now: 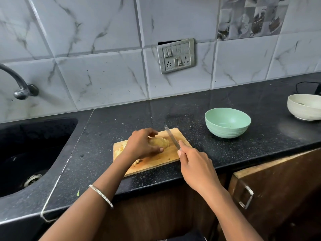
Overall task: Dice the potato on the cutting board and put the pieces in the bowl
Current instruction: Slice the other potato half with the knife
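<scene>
Presently potato (159,142) is lying on cutting board (152,159), L hand (141,145) curling fingers round it from above. R hand (195,166) is gripping knife (172,136), fingers wrapped on handle, blade angling just beside potato's right end. Cut bits (119,150) are sitting at board's left. Green bowl (227,122) is standing apart, on counter (208,105).

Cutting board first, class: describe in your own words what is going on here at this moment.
A person is partway through dicing. The left hand grips the potato on the wooden cutting board, while the right hand holds a knife, its blade right beside the potato's right end. A few cut pieces lie at the board's left edge. The green bowl stands on the counter to the right, with no pieces visible in it.
</scene>
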`<state>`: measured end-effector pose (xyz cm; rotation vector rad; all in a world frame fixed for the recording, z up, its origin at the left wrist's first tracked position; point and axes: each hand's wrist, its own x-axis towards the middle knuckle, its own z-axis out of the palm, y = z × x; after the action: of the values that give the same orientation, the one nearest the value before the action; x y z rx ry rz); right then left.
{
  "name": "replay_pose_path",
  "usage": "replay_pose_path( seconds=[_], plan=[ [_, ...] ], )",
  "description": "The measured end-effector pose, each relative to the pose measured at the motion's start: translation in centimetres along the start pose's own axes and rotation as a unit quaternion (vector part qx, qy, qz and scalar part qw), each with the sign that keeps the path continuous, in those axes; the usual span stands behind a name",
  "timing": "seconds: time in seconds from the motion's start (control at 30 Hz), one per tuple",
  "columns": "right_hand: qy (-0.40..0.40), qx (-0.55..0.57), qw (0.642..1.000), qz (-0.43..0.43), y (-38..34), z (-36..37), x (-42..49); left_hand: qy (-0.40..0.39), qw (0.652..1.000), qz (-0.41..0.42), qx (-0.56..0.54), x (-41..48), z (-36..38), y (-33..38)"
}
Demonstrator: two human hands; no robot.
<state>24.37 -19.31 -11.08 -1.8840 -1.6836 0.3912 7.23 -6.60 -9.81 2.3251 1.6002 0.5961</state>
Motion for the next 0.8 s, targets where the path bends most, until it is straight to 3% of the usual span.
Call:
replay_pose_path(
  seconds=[0.47, 0.8],
  plan=[
    [-0.047, -0.02, 0.998, -0.027, -1.8, 0.7, -0.4, 0.058, 0.996, -0.031, -0.062, -0.7, 0.2, -0.4],
    [-0.027, -0.035, 0.999, -0.024, -3.9, 1.9, 2.2, 0.084, 0.993, -0.021, -0.083, -0.9, 0.8, -0.5]
  ],
)
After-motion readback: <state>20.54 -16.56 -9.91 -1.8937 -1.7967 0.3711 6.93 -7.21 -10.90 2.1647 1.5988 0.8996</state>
